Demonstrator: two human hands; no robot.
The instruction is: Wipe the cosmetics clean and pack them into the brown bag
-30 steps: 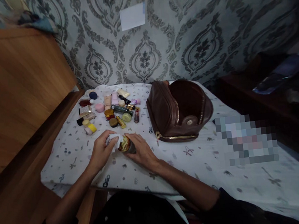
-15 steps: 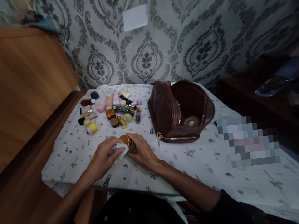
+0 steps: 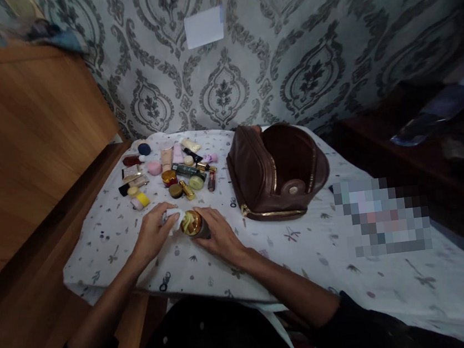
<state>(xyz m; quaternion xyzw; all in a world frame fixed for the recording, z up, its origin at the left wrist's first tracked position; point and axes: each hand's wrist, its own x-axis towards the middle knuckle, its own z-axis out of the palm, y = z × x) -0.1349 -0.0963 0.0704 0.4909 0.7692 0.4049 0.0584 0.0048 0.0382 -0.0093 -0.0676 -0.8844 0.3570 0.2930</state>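
Head view, the only one. Left hand (image 3: 151,232): fingers and thumb pinching a white wad (image 3: 173,221), tissue or cloth, can't tell which. Right hand (image 3: 223,235): curled round the side of a gold-lidded jar (image 3: 192,223), thumb on the near side. Jar is off to the near side of the table, between the hands, lid tipped toward the left; wad just beside the lid, contact unclear.

Step in hand reads as wiping the jar's lid. Another pass would call for a firm right-hand hold, perhaps a slight turn of the jar, with the wad pressed flat to the gold.

Surface: table under a white printed cloth (image 3: 117,232), small plant-like motifs. Beyond the hands, a loose spread of cosmetics: red-and-gold pot (image 3: 169,179), pink round pot (image 3: 155,167), dark green tube (image 3: 185,170), dark blue round container (image 3: 144,149), yellow-banded item (image 3: 142,199), others too small to name. To the right, a brown zippered cosmetic bag (image 3: 252,166), mouth gaping. Farther right, a pixelated patch hides something.

Room: damask-patterned wallpaper (image 3: 223,94) behind, white card (image 3: 204,27) on it; wooden cabinet (image 3: 28,113) at left; clear plastic bottle (image 3: 435,114) in the dim right side. Light low.
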